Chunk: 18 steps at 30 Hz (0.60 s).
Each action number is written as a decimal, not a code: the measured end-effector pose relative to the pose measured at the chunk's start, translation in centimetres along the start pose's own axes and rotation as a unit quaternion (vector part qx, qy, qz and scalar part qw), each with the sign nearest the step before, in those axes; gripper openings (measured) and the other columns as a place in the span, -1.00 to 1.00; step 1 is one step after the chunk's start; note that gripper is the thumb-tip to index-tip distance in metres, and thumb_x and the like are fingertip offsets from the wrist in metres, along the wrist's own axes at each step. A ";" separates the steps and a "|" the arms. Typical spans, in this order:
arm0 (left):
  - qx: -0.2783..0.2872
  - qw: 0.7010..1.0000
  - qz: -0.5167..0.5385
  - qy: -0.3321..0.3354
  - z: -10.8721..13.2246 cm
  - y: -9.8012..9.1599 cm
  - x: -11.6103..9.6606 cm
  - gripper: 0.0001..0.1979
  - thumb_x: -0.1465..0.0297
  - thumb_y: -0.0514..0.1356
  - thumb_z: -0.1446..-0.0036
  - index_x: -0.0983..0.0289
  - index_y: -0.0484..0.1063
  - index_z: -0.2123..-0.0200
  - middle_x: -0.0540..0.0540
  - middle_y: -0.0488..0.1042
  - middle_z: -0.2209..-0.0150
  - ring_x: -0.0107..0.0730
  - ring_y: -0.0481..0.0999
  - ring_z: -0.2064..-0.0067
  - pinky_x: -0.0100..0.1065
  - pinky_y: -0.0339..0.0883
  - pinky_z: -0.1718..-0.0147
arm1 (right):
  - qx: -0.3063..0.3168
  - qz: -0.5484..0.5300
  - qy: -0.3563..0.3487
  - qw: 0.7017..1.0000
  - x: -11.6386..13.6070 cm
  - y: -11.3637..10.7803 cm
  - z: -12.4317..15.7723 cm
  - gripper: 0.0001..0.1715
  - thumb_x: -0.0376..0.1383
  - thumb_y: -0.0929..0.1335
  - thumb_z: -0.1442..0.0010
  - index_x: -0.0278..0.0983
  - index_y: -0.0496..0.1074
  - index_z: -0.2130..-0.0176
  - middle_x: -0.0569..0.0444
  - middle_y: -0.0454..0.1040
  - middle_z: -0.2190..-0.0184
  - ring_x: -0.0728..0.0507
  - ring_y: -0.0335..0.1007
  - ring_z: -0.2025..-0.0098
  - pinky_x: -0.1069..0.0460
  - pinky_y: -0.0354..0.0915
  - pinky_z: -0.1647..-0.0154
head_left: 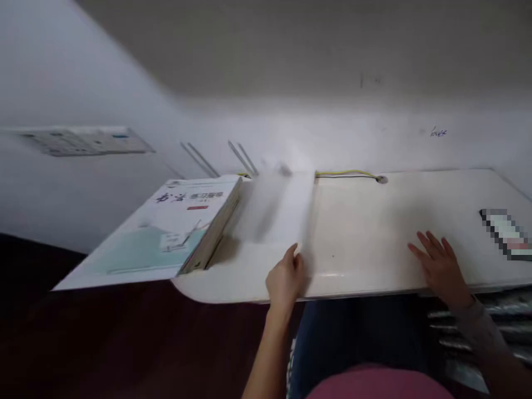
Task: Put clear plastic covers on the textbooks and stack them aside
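**Left hand pinches a blurred white sheet; right hand lies spread on the desk**

Clock positions are read from the middle of the desktop, with 12 toward the wall. Far out past 9, a printed wall notice sits flat against the white wall, well above the desk. At 9, a thick paperback book lies with a pale cover, teal artwork, dark characters and a small red label. It juts past the desk's left end and stands just beside the white sheet. Above it, two pairs of thin metal rods lean against the wall.

The white sheet stands at about 10, too smeared by blur to tell paper from card. Its lower edge sits between the fingers of the left hand at 8, which are closed on it near the desk's front edge. At 12 to 1, a yellow and black cable runs along the back of the desk into a round grommet.

At 5, the right hand rests palm down, its fingers open and fanned, touching only the desktop. At 3, a pixelated object lies near the desk's right end, too obscured to name.
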<state>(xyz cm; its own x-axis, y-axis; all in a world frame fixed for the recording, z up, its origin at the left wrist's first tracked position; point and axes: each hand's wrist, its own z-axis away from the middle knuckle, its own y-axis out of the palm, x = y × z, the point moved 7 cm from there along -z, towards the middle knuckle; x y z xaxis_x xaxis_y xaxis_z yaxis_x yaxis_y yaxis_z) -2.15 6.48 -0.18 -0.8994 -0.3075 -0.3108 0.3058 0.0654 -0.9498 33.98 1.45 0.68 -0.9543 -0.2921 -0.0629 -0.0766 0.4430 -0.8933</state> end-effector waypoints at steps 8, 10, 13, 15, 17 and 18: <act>-0.026 0.997 -0.018 0.065 0.7 1.3 0.5 -0.59 0.34 -0.02 -0.20 0.26 0.30 -0.10 0.18 0.52 0.25 -0.18 0.50 0.19 -0.28 0.32 0.30 | 0.101 0.010 -0.059 0.993 -0.4 4.8 3.0 -0.32 0.06 0.17 -0.22 -0.24 0.20 -0.19 -0.14 0.16 -0.23 -0.32 0.05 -0.25 -0.26 0.09 -0.13; -0.069 0.992 -0.007 0.105 0.6 0.7 0.5 -0.59 0.34 0.00 -0.19 0.30 0.30 -0.09 0.21 0.50 0.21 -0.20 0.48 0.15 -0.26 0.34 0.24 | 0.086 0.012 -0.059 0.994 -0.7 5.0 3.1 -0.32 0.07 0.15 -0.23 -0.23 0.20 -0.19 -0.15 0.16 -0.24 -0.34 0.05 -0.25 -0.27 0.09 -0.12; -0.177 0.970 -0.005 0.164 -0.6 -3.2 1.2 -0.60 0.32 0.00 -0.20 0.34 0.32 -0.06 0.27 0.45 0.11 -0.18 0.44 0.09 -0.21 0.33 0.12 | 0.023 0.014 -0.053 0.998 -1.3 4.4 2.7 -0.32 0.05 0.10 -0.25 -0.25 0.17 -0.20 -0.20 0.10 -0.26 -0.37 0.02 -0.26 -0.31 0.04 -0.13; -0.244 0.956 -0.033 0.161 -2.3 -7.1 2.4 -0.61 0.34 -0.04 -0.22 0.37 0.32 -0.05 0.32 0.41 0.01 -0.12 0.38 -0.01 -0.16 0.27 0.03 | -0.006 0.008 -0.062 0.998 -1.4 4.1 2.2 -0.35 -0.01 0.08 -0.27 -0.23 0.11 -0.24 -0.19 0.09 -0.26 -0.37 -0.02 -0.27 -0.32 0.01 -0.14; -0.265 0.954 -0.096 0.105 -4.7 -10.7 4.3 -0.59 0.40 -0.08 -0.22 0.42 0.29 -0.07 0.37 0.31 -0.11 -0.03 0.24 -0.16 -0.09 0.19 -0.05 | -0.009 -0.004 -0.081 0.997 -1.2 4.1 1.8 -0.42 -0.09 0.09 -0.28 -0.16 0.12 -0.23 -0.14 0.16 -0.24 -0.36 -0.04 -0.28 -0.33 0.00 -0.15; -0.245 0.958 -0.136 0.060 -6.0 -11.9 5.5 -0.57 0.42 -0.10 -0.21 0.47 0.26 -0.09 0.41 0.25 -0.14 0.01 0.19 -0.20 -0.07 0.16 -0.07 | -0.006 -0.011 -0.090 0.996 -0.9 4.2 1.6 -0.44 -0.12 0.10 -0.27 -0.13 0.15 -0.22 -0.12 0.19 -0.22 -0.36 -0.04 -0.28 -0.33 0.00 -0.14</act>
<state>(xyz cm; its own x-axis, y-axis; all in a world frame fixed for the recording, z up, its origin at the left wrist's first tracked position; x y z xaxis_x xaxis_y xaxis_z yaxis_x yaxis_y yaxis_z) -12.56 9.68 9.18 -0.9635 -0.2668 -0.0227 -0.1023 0.4453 -0.8895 34.94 2.20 -3.75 -0.8854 -0.4483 -0.1224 -0.1015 0.4437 -0.8904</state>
